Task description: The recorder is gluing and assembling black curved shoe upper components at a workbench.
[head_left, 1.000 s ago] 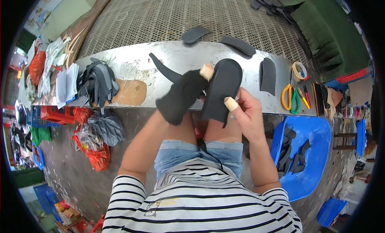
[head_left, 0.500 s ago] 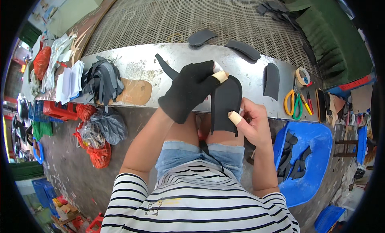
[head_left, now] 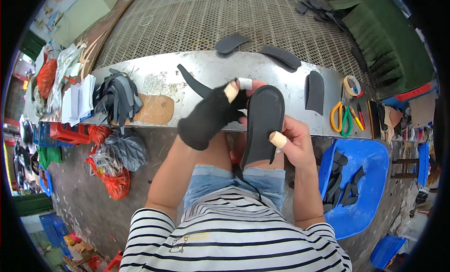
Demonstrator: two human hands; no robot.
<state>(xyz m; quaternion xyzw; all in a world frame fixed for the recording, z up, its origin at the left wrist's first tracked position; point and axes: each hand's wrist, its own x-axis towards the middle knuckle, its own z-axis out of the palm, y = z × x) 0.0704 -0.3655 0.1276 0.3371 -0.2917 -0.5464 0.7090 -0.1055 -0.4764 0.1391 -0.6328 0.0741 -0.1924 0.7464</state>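
Observation:
A black shoe insole point(head_left: 265, 117), rounded at the top, stands nearly upright over my lap and the table edge. My right hand point(head_left: 296, 141) grips its lower right side, the thumb with a beige finger cover on its face and the fingers behind. My left hand point(head_left: 211, 115), in a black fingerless glove, is at its upper left edge. The left thumb, in a beige cover, is lifted off the insole. The white-taped forefinger reaches to the top edge, and another fingertip shows at the left edge. A dark curved strip point(head_left: 191, 80) lies beyond the left hand.
On the metal table point(head_left: 154, 80) lie a bundle of dark strips point(head_left: 117, 98), a tan sole-shaped board point(head_left: 157, 109), a loose black insole point(head_left: 315, 91), scissors point(head_left: 347, 117) and a tape roll point(head_left: 351, 86). A blue tub point(head_left: 370, 192) of black pieces stands at right.
My left thumb has come off the insole's top, and the gloved hand has turned and moved slightly left and down. The insole's face and rounded top now show more fully. My right hand keeps hold.

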